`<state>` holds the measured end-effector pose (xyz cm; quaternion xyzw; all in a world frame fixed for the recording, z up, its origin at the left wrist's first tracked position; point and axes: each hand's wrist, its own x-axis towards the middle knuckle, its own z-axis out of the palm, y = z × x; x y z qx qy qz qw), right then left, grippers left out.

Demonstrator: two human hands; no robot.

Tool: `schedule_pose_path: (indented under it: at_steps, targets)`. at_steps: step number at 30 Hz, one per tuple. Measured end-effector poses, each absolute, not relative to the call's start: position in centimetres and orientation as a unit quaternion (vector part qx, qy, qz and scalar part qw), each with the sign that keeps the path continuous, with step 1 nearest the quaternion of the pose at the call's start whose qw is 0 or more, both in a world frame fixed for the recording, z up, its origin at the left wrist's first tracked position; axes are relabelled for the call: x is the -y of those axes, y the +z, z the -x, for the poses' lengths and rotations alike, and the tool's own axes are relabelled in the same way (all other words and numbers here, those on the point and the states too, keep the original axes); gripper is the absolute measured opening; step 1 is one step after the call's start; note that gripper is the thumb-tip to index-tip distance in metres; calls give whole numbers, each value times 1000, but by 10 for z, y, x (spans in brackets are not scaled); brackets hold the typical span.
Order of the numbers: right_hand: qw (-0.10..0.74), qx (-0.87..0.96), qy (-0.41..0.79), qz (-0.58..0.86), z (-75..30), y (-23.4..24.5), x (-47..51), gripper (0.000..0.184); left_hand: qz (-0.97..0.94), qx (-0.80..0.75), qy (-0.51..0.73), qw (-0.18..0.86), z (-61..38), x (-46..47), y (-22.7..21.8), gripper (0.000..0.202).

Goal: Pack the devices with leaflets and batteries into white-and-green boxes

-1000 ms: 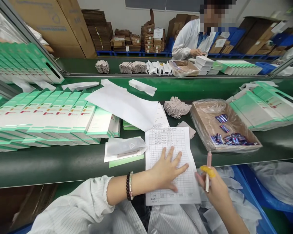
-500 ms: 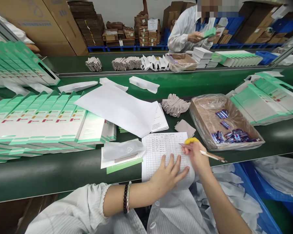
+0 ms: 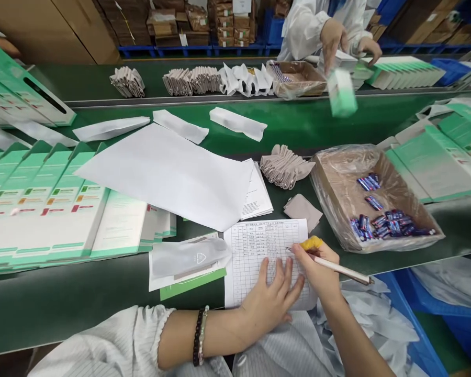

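A printed form [image 3: 247, 267] with a table of rows and columns lies at the front edge of the green work surface. My left hand [image 3: 272, 293] rests flat on its lower part with the fingers spread. In my right hand [image 3: 317, 267] is a slim pen [image 3: 343, 269], its tip touching or just over the form's right-hand columns; a yellow wrap covers one finger. Left of the form lies a frosted plastic pouch [image 3: 190, 256] on white and green sheets. A folded grey-beige piece [image 3: 303, 208] sits just beyond the form's top right corner.
To the right stands a plastic-lined cardboard box [image 3: 337, 209] of batteries [image 3: 394, 222]. Green-white cartons [image 3: 55, 220] fill the left. A large white sheet [image 3: 172, 173] overlies printed papers. Across the belt, a co-worker's hand [image 3: 332, 39] is near a blurred carton [image 3: 341, 94].
My view has tilted downward and come closer. Both my hands stay at the form, the right one still holding the pen. The co-worker's hands have lowered, and a carton appears over the belt.
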<state>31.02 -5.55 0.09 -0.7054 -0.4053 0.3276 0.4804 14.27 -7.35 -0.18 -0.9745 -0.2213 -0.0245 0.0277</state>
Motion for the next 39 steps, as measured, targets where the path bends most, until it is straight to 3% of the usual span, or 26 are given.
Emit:
schedule_pose_path:
  at_steps: [13,39]
  targets:
    - [417,439,229,762,-310,-2,59,29,975,217,-28,23,-142,73,-2,92]
    - [367,494,184,767,-308,2,47,30,975,218,-20,23,-143,72,-2,94]
